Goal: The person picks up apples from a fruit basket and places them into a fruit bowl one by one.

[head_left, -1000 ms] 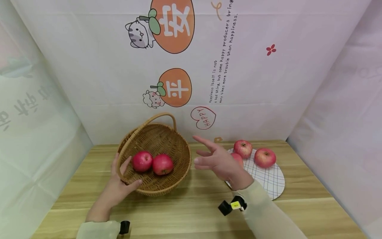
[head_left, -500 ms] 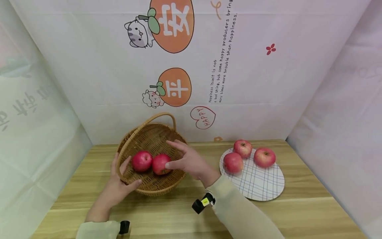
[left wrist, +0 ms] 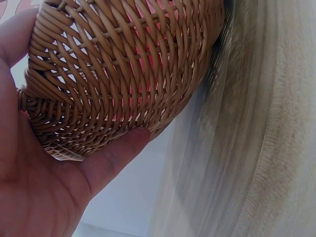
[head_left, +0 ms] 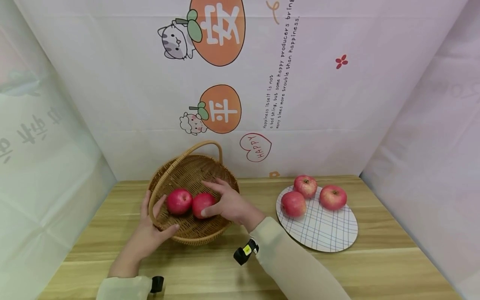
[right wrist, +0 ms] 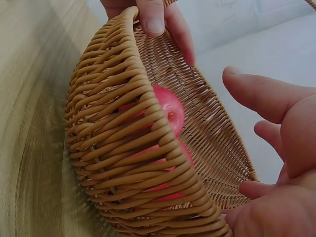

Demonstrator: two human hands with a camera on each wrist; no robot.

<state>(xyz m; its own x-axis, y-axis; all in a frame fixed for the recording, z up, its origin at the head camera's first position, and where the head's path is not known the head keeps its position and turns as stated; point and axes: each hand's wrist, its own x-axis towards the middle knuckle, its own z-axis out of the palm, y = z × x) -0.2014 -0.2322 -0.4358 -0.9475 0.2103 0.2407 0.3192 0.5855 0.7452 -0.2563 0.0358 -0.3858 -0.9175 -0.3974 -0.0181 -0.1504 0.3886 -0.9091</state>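
Observation:
A brown wicker basket [head_left: 189, 168] with an arched handle stands tilted towards me, holding two red apples side by side. My left hand [head_left: 144, 235] grips its left rim, thumb inside and fingers around the woven wall [left wrist: 113, 64]. My right hand [head_left: 232, 204] reaches over the right rim, its thumb overlapping the right apple [head_left: 199, 204] in the head view. The left apple [head_left: 179, 201] lies nearer my left hand. In the right wrist view the right hand's fingers [right wrist: 266, 96] are spread, with a gap between them and the apples [right wrist: 169, 108].
To the right, an oval white board [head_left: 326, 233] with a blue grid carries three more apples, one of them at its right edge [head_left: 333, 197]. Everything stands on a wooden table [head_left: 210, 271]. A printed white cloth [head_left: 300, 150] rises behind it, with more cloth at both sides.
My right hand has moved left, from near the board to over the right apple in the basket. My left hand and the basket have stayed in place.

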